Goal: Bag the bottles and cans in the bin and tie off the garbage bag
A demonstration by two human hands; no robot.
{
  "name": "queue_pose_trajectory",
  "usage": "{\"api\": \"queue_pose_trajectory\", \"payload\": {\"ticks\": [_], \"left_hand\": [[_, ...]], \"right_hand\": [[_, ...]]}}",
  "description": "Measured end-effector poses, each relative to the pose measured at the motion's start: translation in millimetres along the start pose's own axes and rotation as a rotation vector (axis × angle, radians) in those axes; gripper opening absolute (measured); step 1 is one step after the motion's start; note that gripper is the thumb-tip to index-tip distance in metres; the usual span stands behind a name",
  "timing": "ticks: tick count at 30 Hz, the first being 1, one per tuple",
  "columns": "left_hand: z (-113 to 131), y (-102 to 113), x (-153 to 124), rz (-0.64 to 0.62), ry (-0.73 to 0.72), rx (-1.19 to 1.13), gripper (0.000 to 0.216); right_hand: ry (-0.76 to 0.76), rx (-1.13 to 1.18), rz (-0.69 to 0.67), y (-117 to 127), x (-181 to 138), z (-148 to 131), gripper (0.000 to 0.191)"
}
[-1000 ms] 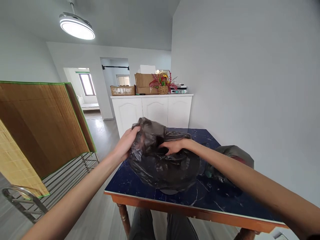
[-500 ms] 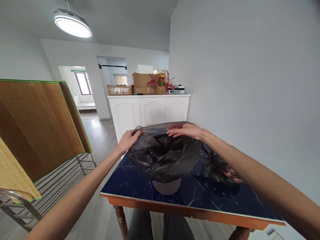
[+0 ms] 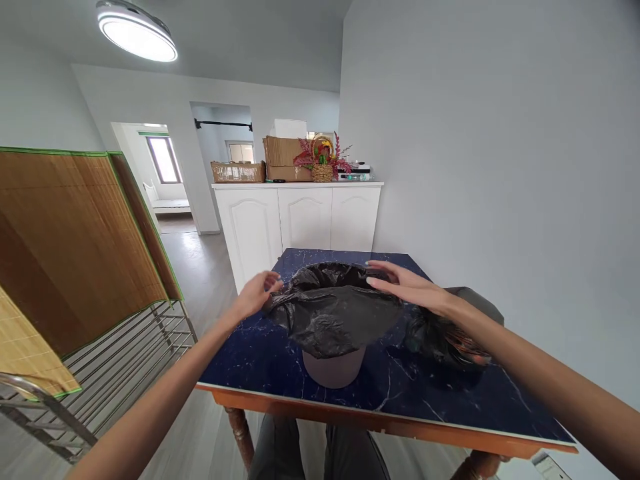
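A black plastic bag [image 3: 330, 310] lines a small grey bin [image 3: 333, 367] that stands on a dark blue marble-patterned table [image 3: 400, 390]. The bag's mouth is spread open and folded down over the bin's rim. My left hand [image 3: 257, 293] pinches the bag's edge at the left side of the rim. Over the right side of the rim lies my right hand [image 3: 407, 285], fingers stretched out flat and resting on the bag's edge.
A second, filled and tied dark bag [image 3: 450, 333] lies on the table right of the bin, under my right forearm. A bamboo mat on a metal rack [image 3: 85, 247] stands at the left. A white cabinet [image 3: 300, 220] with boxes and a flower basket is behind.
The bag, first bunched up high over the bin, has been pulled open and drawn down around the rim. Both hands have moved apart and lower; the bin's side now shows.
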State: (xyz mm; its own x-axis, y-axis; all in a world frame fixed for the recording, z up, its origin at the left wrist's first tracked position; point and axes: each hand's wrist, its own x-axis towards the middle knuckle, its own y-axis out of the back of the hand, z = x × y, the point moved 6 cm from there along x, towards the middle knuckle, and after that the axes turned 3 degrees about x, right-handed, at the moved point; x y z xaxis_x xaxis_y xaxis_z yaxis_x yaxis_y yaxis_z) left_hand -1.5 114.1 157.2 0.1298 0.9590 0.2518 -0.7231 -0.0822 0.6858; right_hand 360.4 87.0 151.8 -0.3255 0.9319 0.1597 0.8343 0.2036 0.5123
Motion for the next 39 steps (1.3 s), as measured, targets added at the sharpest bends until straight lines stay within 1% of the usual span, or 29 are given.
{"api": "queue_pose_trajectory", "payload": {"ticks": [2, 3, 5, 6, 9, 11, 12, 14, 16, 18, 20, 22, 24, 26, 27, 28, 29, 31, 32, 33, 34, 36, 38, 39], "left_hand": [[10, 10, -19, 0.107, -0.104, -0.01, 0.049], [17, 13, -29, 0.13, -0.166, -0.012, 0.049], [29, 12, -52, 0.122, -0.3, 0.015, 0.046], [35, 8, -63, 0.1, -0.375, 0.05, 0.04], [48, -5, -94, 0.062, -0.659, 0.197, 0.022], [50, -13, -110, 0.089, -0.845, 0.287, 0.021], [48, -17, -117, 0.119, -0.915, 0.328, 0.02], [41, -23, -126, 0.188, -1.008, 0.417, 0.015], [31, -30, -132, 0.246, -1.055, 0.51, 0.014], [19, -37, -133, 0.274, -1.053, 0.587, 0.019], [7, -44, -129, 0.24, -0.999, 0.647, 0.024], [-5, -52, -120, 0.136, -0.919, 0.681, 0.021], [-15, -56, -113, 0.015, -0.844, 0.668, 0.014], [-22, -54, -110, -0.051, -0.764, 0.595, 0.026], [-25, -51, -109, -0.057, -0.716, 0.536, 0.033], [-26, -48, -109, -0.049, -0.663, 0.464, 0.039], [-28, -45, -109, -0.03, -0.61, 0.378, 0.043], [-28, -41, -109, 0.029, -0.511, 0.179, 0.05], [-28, -42, -108, 0.057, -0.464, 0.076, 0.055], [-27, -45, -106, 0.082, -0.419, -0.016, 0.061], [-26, -51, -104, 0.099, -0.375, -0.091, 0.069], [-25, -67, -98, 0.109, -0.294, -0.184, 0.092], [-28, -90, -92, 0.079, -0.254, -0.216, 0.113], [-31, -101, -90, 0.057, -0.254, -0.219, 0.118]], "right_hand": [[0.216, -0.137, 0.134, 3, -24, -18, 0.058], [0.315, -0.208, 0.169, 0, -36, -27, 0.048], [0.462, -0.337, 0.188, -10, -58, -40, 0.035], [0.52, -0.395, 0.198, -15, -67, -44, 0.032], [0.644, -0.51, 0.255, -26, -86, -50, 0.027], [0.707, -0.565, 0.304, -29, -93, -49, 0.018], [0.736, -0.595, 0.323, -30, -96, -46, 0.014], [0.789, -0.673, 0.322, -36, -101, -39, 0.012], [0.814, -0.773, 0.275, -48, -105, -26, 0.014], [0.793, -0.855, 0.211, -62, -106, -10, 0.016], [0.721, -0.868, 0.129, -74, -104, 8, 0.017], [0.624, -0.822, 0.025, -80, -101, 22, 0.027], [0.523, -0.759, -0.07, -78, -98, 27, 0.036], [0.453, -0.692, -0.11, -68, -96, 20, 0.031], [0.429, -0.648, -0.102, -62, -95, 12, 0.025], [0.416, -0.595, -0.066, -54, -95, 1, 0.02], [0.416, -0.539, 0.002, -47, -95, -12, 0.017], [0.46, -0.452, 0.186, -34, -96, -40, 0.016], [0.499, -0.44, 0.257, -33, -95, -52, 0.015], [0.544, -0.452, 0.296, -35, -94, -63, 0.018], [0.586, -0.481, 0.295, -40, -90, -70, 0.026], [0.623, -0.547, 0.208, -57, -77, -74, 0.038], [0.609, -0.589, 0.127, -71, -61, -69, 0.038], [0.597, -0.602, 0.102, -75, -53, -64, 0.036]]}}
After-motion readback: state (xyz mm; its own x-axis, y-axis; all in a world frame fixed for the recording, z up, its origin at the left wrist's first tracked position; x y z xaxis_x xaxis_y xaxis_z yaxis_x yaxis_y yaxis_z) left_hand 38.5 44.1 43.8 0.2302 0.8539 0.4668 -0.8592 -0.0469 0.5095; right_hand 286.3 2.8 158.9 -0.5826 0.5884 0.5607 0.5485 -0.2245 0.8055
